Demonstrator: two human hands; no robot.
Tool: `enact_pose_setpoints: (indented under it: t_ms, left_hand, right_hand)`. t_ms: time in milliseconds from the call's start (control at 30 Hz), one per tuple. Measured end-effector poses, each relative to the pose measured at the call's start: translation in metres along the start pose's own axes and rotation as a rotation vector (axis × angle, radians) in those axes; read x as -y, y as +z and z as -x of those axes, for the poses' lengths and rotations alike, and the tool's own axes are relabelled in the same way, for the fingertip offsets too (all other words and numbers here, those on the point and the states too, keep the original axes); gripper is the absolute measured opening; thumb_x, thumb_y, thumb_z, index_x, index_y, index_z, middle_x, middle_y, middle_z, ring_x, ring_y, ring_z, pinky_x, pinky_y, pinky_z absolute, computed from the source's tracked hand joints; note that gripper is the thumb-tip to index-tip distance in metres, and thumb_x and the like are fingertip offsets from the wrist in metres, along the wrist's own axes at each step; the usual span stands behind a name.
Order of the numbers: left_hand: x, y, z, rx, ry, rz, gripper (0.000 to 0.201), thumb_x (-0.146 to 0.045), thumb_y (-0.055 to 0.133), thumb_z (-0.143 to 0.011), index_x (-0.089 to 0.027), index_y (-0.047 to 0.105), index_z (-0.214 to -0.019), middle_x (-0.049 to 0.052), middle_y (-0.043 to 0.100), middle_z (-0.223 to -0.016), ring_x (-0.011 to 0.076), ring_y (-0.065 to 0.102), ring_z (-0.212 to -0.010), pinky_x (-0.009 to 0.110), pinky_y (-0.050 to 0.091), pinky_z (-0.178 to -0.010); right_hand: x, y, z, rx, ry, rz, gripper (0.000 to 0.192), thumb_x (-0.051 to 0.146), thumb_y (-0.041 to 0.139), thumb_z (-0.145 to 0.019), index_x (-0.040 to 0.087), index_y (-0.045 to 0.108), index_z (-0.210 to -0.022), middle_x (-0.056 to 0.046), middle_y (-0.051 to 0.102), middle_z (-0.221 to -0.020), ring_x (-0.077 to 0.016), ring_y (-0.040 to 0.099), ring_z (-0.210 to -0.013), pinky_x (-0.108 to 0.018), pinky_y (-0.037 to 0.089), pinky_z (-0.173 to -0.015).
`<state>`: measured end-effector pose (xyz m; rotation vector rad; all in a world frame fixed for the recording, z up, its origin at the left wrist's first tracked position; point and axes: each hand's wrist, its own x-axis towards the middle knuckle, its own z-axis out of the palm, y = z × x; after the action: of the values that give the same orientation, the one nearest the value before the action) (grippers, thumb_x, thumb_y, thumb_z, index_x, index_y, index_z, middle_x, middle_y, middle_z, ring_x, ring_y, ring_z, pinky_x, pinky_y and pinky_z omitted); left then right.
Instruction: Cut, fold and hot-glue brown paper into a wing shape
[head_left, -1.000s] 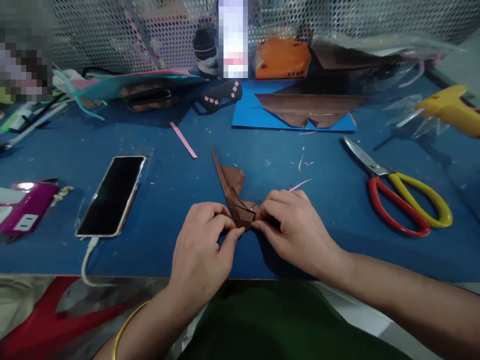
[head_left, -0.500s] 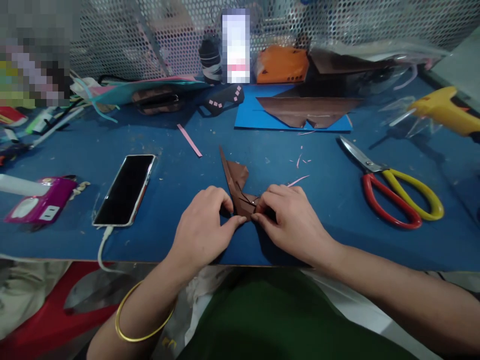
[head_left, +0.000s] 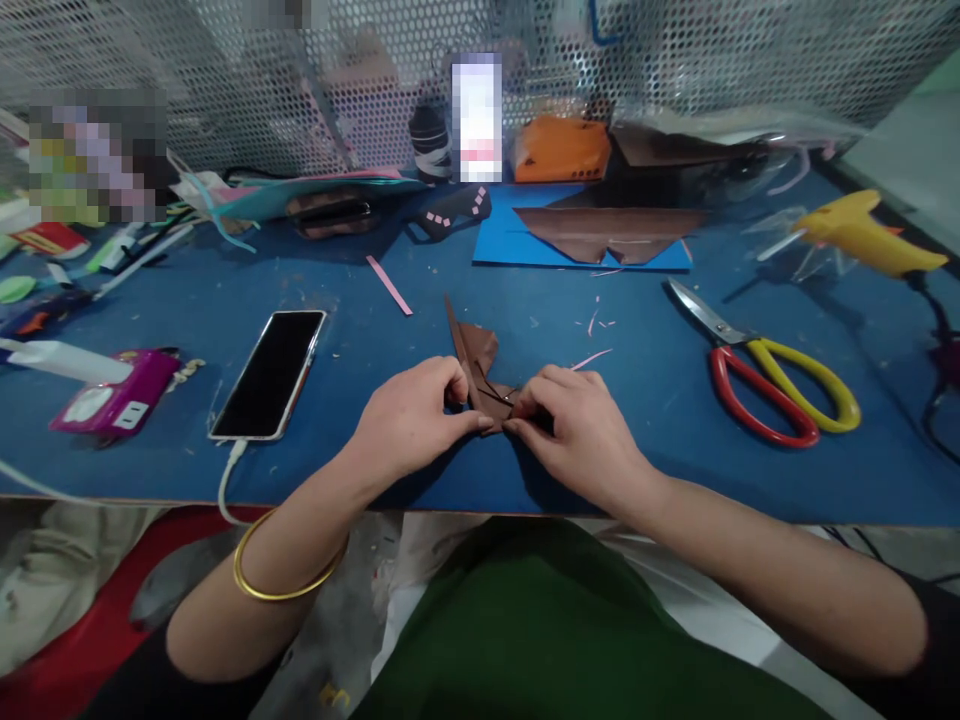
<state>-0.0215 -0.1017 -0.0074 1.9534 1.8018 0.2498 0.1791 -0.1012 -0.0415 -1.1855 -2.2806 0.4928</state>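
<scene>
Both hands pinch the folded brown paper (head_left: pixel 480 385) at the counter's (head_left: pixel 375 460) near edge: left hand (head_left: pixel 409 420) on its left side, right hand (head_left: pixel 577 430) on its right. Keep it flat on the counter and crease with your fingertips, edges aligned first.

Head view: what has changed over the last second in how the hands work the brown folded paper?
Little. The left hand has curled its fingers more tightly over the near end of the brown folded paper; the right hand keeps pinching the other side. Nothing was let go. The camera tilted, so the table appears shifted. The phone and scissors lie as before.
</scene>
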Motion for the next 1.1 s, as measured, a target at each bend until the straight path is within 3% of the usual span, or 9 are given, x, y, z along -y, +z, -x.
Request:
enact_pose_setpoints:
  t_ms: [100,167,233,400,600,767,1100]
  left_hand:
    - [0.001,0.001,0.001,0.000,0.002,0.000,0.034,-0.046,0.074,-0.074,-0.022,0.051,-0.076,-0.003,0.062,-0.081,0.0168,0.054,-0.073,0.030,0.032,-0.061]
    - [0.001,0.001,0.001,-0.001,0.015,-0.007,0.030,-0.042,0.073,-0.076,-0.023,0.051,-0.077,-0.003,0.062,-0.082,0.0169,0.054,-0.073,0.030,0.033,-0.062]
    - [0.001,0.001,0.002,-0.004,0.016,-0.014,0.029,-0.041,0.073,-0.077,-0.023,0.050,-0.077,-0.003,0.062,-0.082,0.0168,0.054,-0.072,0.030,0.032,-0.062]
    - [0.001,0.001,0.002,-0.003,0.012,-0.015,0.031,-0.041,0.074,-0.077,-0.022,0.049,-0.076,-0.004,0.061,-0.081,0.0157,0.052,-0.070,0.030,0.031,-0.061]
    - [0.003,-0.001,-0.004,0.021,0.036,-0.029,0.035,-0.046,0.074,-0.076,-0.022,0.049,-0.074,-0.004,0.060,-0.078,0.0153,0.052,-0.068,0.030,0.029,-0.058]
    - [0.003,-0.003,-0.005,0.034,0.051,-0.034,0.035,-0.045,0.075,-0.075,-0.022,0.048,-0.074,-0.004,0.059,-0.077,0.0153,0.051,-0.069,0.030,0.028,-0.058]
    - [0.004,-0.002,-0.007,0.037,0.011,-0.038,0.040,-0.050,0.074,-0.072,-0.023,0.045,-0.071,-0.005,0.056,-0.070,0.0153,0.048,-0.064,0.030,0.027,-0.056]
  right_hand:
    - [0.003,0.000,0.008,-0.087,-0.233,0.054,0.011,0.018,0.058,-0.093,0.018,0.069,-0.090,-0.004,0.068,-0.090,-0.0195,0.059,-0.084,-0.035,0.036,-0.077]
    - [0.007,0.001,0.014,-0.093,-0.387,0.146,0.018,0.015,0.053,-0.096,0.015,0.070,-0.100,-0.007,0.071,-0.095,-0.0205,0.058,-0.085,-0.036,0.038,-0.079]
    - [0.013,0.003,0.020,-0.069,-0.452,0.222,0.022,0.012,0.053,-0.094,0.010,0.069,-0.108,-0.009,0.071,-0.098,-0.0220,0.057,-0.086,-0.038,0.040,-0.082]
    - [0.028,0.011,0.034,-0.042,-0.443,0.381,0.035,0.016,0.053,-0.094,-0.002,0.064,-0.121,-0.019,0.068,-0.107,-0.0304,0.057,-0.099,-0.046,0.043,-0.092]
    - [0.036,0.020,0.038,-0.046,-0.402,0.418,0.042,0.010,0.049,-0.088,-0.006,0.061,-0.126,-0.023,0.066,-0.110,-0.0336,0.057,-0.103,-0.051,0.043,-0.097]
    - [0.036,0.020,0.035,-0.060,-0.392,0.391,0.042,0.009,0.049,-0.085,-0.006,0.063,-0.122,-0.021,0.067,-0.100,-0.0324,0.058,-0.096,-0.050,0.046,-0.093]
    - [0.031,0.023,0.042,-0.098,-0.382,0.401,0.044,0.015,0.052,-0.088,-0.004,0.060,-0.128,-0.022,0.066,-0.119,-0.0332,0.056,-0.112,-0.049,0.042,-0.104]
